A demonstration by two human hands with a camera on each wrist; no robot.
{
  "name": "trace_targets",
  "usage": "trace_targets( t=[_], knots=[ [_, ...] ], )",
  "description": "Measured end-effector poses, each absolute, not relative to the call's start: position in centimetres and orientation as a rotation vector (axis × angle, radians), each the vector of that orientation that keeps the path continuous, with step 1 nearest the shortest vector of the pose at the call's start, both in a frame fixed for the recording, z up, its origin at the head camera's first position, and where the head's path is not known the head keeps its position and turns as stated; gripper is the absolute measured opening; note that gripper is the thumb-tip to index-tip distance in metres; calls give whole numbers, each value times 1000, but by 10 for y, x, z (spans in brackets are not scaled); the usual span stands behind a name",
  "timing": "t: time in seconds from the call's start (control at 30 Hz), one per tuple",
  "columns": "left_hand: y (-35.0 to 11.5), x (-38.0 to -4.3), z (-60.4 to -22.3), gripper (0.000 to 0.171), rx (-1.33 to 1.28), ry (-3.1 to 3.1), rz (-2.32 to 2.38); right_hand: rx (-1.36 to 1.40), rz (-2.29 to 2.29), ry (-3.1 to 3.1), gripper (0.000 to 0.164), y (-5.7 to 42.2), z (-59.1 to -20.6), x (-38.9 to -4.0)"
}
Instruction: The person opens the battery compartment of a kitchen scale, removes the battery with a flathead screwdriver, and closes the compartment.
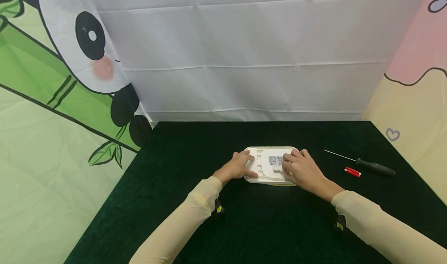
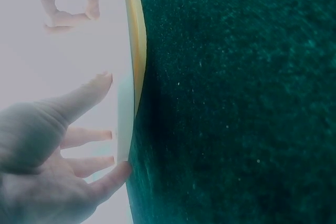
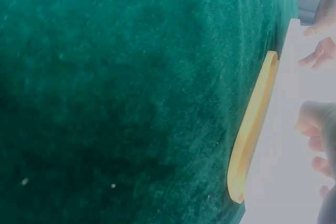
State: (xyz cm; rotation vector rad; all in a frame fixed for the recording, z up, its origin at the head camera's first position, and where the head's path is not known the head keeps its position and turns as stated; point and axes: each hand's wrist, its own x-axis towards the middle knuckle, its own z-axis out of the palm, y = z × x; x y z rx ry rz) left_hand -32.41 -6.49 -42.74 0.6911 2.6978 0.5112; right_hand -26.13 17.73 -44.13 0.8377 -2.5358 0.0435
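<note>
A white, rounded oblong plastic device (image 1: pixel 259 167) lies on the dark green table with a printed label (image 1: pixel 276 160) facing up. Beneath its near edge a yellow curved part (image 2: pixel 137 40) sticks out. My left hand (image 1: pixel 241 165) holds the device's left end, thumb toward the near side and fingers spread across the raised strip. Over the right half, my right hand (image 1: pixel 302 171) has its fingers curled and pinches a small white piece (image 1: pixel 277 169) beside the label. Both wrist views are washed out over the white plastic, so that piece is hidden there.
To the right lie a screwdriver (image 1: pixel 375 167) with a dark handle, its shaft pointing left, and red batteries (image 1: pixel 352 172) side by side. Behind the table (image 1: pixel 209 140) hangs a white cloth (image 1: pixel 244 54), with printed cloth on both sides.
</note>
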Motion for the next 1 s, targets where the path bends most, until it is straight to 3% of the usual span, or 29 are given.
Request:
trace_targets(
  t=[0.6, 0.87, 1.0],
  knots=[
    [-65, -324, -428, 63, 690, 2704, 490, 823, 68, -2523, 15, 175, -446, -261],
    [-65, -323, -428, 62, 707, 2704, 509, 826, 70, -2562, 6, 173, -445, -261],
    [-65, -323, -428, 62, 708, 2708, 498, 809, 41, -2620, 10, 174, -442, -259]
  ],
)
